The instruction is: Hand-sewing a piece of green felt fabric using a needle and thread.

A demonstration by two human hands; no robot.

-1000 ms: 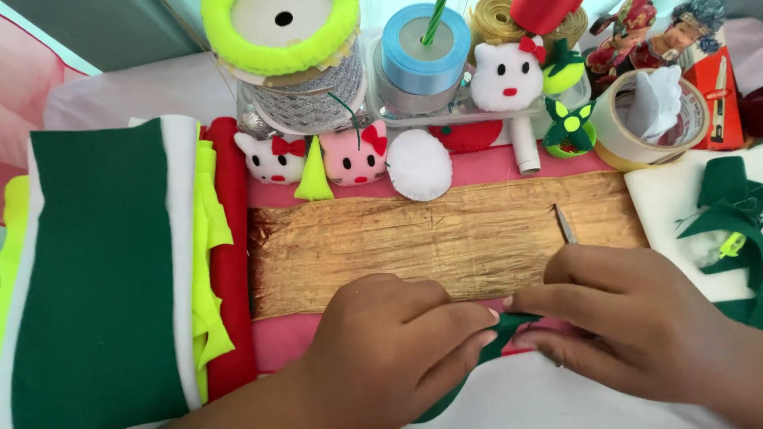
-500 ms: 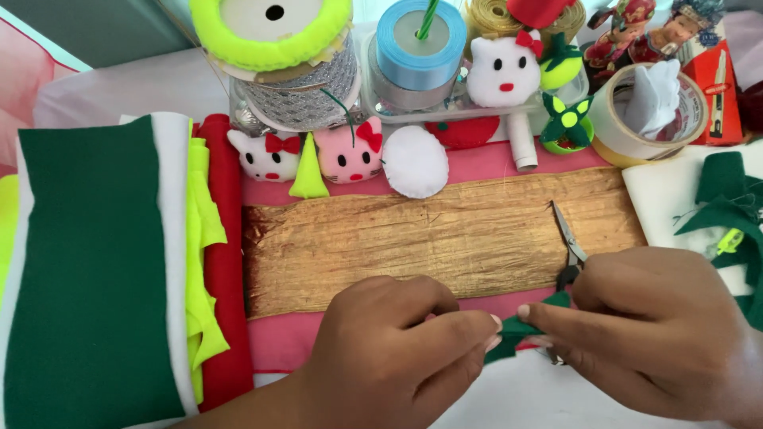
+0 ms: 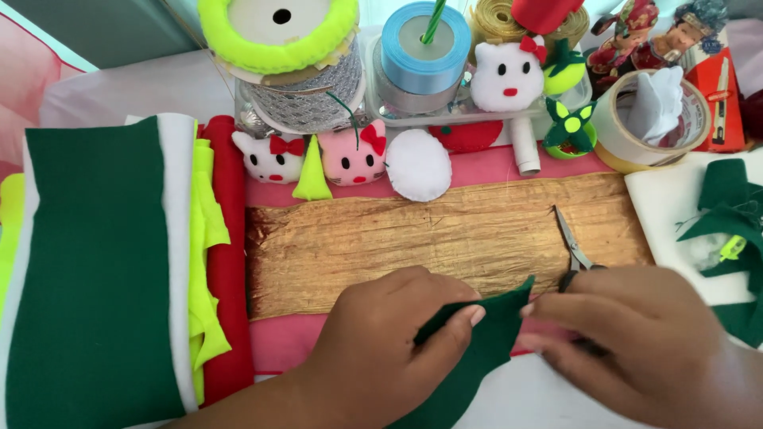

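Observation:
My left hand (image 3: 389, 342) pinches a piece of dark green felt (image 3: 485, 342) by its left edge, near the front of the table. My right hand (image 3: 636, 342) grips the same felt at its right edge, and also holds small scissors (image 3: 574, 250) whose blades point up and away over the crinkled gold sheet (image 3: 413, 238). The felt's pointed corner stands up between the two hands. Its lower part runs down out of view.
Folded felt in green (image 3: 95, 262), white, neon yellow and red lies at the left. Along the back stand ribbon spools (image 3: 425, 52), small stuffed cat heads (image 3: 354, 155), a white felt oval (image 3: 419, 164), a tape roll (image 3: 652, 119) and figurines. Green felt scraps (image 3: 735, 214) lie at the right.
The green felt has been lifted from under my hands and now stands up between them. The scissors' blades show more above my right hand.

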